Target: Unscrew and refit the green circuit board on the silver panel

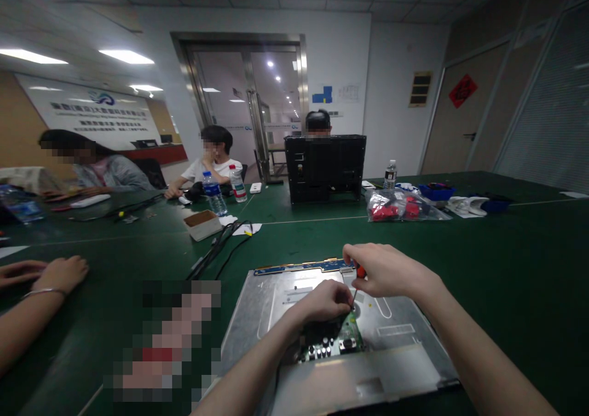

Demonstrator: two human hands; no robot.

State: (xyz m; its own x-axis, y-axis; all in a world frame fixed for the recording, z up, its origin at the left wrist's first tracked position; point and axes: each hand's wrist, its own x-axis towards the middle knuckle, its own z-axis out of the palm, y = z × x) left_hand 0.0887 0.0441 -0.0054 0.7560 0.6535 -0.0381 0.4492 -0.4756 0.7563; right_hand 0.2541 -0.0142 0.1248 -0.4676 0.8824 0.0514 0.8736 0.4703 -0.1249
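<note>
A flat metal display panel (400,318) lies on the table below both my hands. My right hand (391,270) grips a screwdriver by its orange handle (361,272), the thin shaft pointing down to the upper edge of a green circuit board (353,333). Close beside the tip, my left hand (324,300) has its fingers curled together over the board; whatever they pinch is hidden. Part of the board lies under this hand and forearm. Along the panel's far edge runs a narrow blue circuit strip (299,268).
Left of the panel are black cables (221,247), a small open box (201,224) and water bottles (214,194). A black monitor casing (324,169) stands farther back. Beyond the panel to the right lies a plastic bag with red items (400,206). Another person's hand (62,276) rests at left.
</note>
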